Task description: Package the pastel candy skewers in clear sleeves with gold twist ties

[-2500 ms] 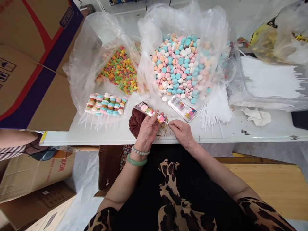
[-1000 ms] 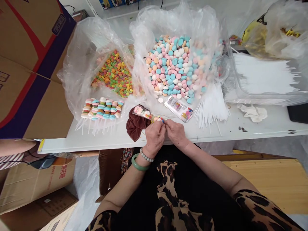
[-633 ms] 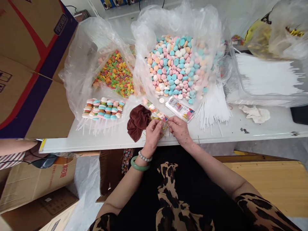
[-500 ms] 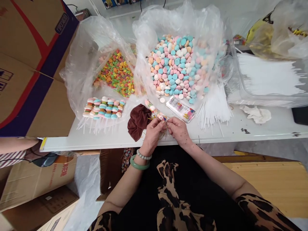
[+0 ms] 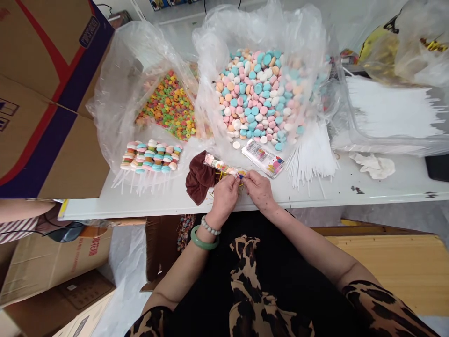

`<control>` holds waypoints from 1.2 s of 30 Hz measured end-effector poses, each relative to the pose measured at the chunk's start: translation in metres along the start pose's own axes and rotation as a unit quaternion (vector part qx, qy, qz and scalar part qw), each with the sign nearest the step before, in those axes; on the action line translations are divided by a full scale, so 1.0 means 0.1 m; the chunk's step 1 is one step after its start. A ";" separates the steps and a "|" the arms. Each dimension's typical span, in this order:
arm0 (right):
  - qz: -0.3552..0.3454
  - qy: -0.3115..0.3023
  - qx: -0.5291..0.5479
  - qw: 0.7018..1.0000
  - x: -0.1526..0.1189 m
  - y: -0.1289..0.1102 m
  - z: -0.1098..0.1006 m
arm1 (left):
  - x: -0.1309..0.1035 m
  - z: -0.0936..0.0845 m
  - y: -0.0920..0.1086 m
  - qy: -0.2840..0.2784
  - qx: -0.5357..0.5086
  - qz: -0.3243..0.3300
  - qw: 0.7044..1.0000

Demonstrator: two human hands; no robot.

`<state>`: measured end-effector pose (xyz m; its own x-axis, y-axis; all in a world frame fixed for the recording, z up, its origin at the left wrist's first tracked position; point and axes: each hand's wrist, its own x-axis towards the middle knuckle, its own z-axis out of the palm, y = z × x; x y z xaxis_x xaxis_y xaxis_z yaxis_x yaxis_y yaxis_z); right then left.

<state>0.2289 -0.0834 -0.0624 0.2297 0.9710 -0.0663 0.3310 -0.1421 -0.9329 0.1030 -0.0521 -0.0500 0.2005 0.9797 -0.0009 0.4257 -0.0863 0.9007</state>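
My left hand is closed around the lower end of a marshmallow skewer in a clear wrapper, its far end pointing left and away from me. My right hand pinches at the gathered end of that wrapper, where a small blue bit shows between the hands. Exactly what the right fingertips grip is too small to make out. Thin golden ties lie beside and under my left hand, next to a crumpled brown cloth. A stack of printed clear wrappers lies just beyond my right hand.
Behind are open bags of ring candies and pastel marshmallows. Several finished skewers lie at left by a large carton. White sticks and a clear tub of more sticks are at right, near a crumpled tissue.
The wrapped skewer has swung so its far end points more to the left and lies nearer me. Both hands stay together at its lower end.
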 end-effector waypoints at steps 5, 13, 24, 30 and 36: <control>-0.027 0.035 -0.051 0.998 -0.02 0.01 -0.05 | 0.03 -0.05 0.01 -0.112 -0.225 -0.153 0.956; 0.105 -0.100 0.287 0.947 -0.16 -0.20 0.02 | 0.04 -0.03 0.13 -0.133 -0.488 -0.228 0.832; 0.162 -0.153 0.341 0.913 -0.14 -0.16 0.03 | 0.01 0.06 0.17 -0.075 -0.501 -0.271 0.819; 0.158 -0.170 0.338 0.912 -0.04 -0.21 -0.04 | 0.03 0.03 0.10 0.028 -0.515 -0.258 0.817; 0.174 -0.126 0.432 0.876 0.03 -0.14 0.08 | 0.02 0.06 0.15 -0.107 -0.497 -0.223 0.832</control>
<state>0.2175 -0.0773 -0.0524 -0.0653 0.9249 -0.3744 -0.5603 -0.3445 -0.7533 0.1155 -0.0521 -0.0391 0.4152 0.8109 -0.4123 -0.4196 0.5728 0.7042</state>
